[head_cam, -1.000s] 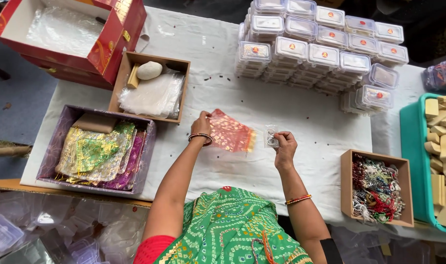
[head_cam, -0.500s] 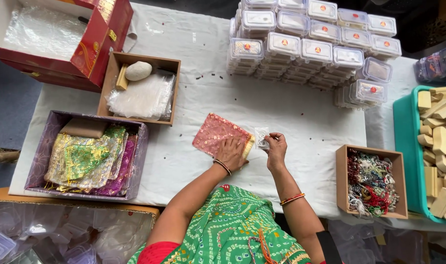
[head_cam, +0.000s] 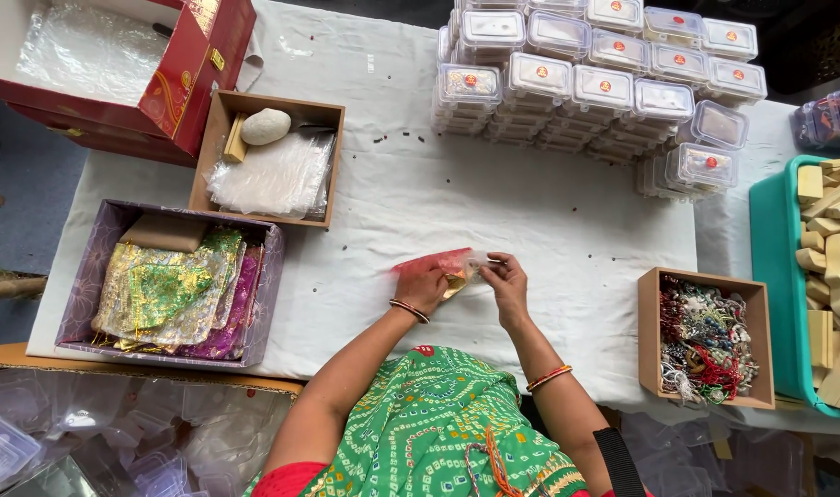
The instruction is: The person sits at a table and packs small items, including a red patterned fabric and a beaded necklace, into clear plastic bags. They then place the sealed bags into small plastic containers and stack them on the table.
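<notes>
Left hand [head_cam: 424, 283] pinches the red pouch [head_cam: 427, 264] flat on the surface [head_cam: 530, 212]; right hand [head_cam: 507, 285] grips its clear packet [head_cam: 473, 268], steadying both.

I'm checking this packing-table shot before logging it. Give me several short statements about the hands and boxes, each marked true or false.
1. Both hands, left hand and right hand, meet at a small red fabric pouch. True.
2. The purple cardboard box holds wooden blocks. False: it holds shiny fabric pouches.
3. Clear lidded plastic containers are stacked behind the hands. True.
4. The small brown box of beaded strings lies by the left hand. False: it lies on the right side.
</notes>
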